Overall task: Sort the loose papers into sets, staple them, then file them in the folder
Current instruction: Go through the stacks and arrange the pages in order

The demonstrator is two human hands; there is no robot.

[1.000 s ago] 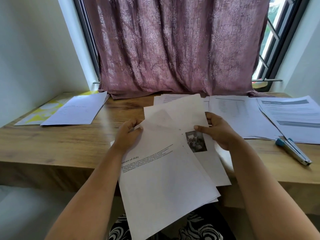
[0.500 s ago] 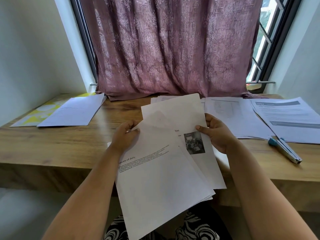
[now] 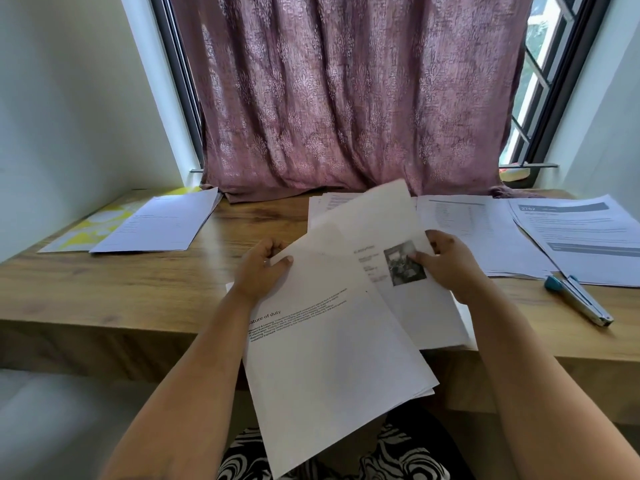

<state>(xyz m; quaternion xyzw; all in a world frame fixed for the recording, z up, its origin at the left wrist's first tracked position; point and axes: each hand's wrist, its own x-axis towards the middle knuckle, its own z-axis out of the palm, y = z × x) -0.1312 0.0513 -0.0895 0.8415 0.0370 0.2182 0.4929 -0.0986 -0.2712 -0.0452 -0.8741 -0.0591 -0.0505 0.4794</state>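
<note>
Over the desk's front edge I hold a fanned bunch of loose white papers [image 3: 332, 358]. My left hand [image 3: 261, 268] grips the top left corner of the front sheet, headed "nature of duty". My right hand [image 3: 446, 261] pinches the right edge of a sheet behind it that carries a small dark photo [image 3: 403, 263]. A yellow-and-white folder [image 3: 86, 230] lies at the far left of the desk under a paper set [image 3: 162, 226]. A blue-tipped metal stapler [image 3: 578, 299] lies at the right.
More paper sets [image 3: 485, 233] [image 3: 581, 233] lie spread over the right half of the wooden desk [image 3: 114, 289]. A mauve curtain [image 3: 346, 98] hangs over the window behind. White walls close in on both sides. My patterned lap shows below the sheets.
The photo sheet has slid further right and up out of the fan in my right hand, showing more of its text. My left hand keeps its grip on the front sheets.
</note>
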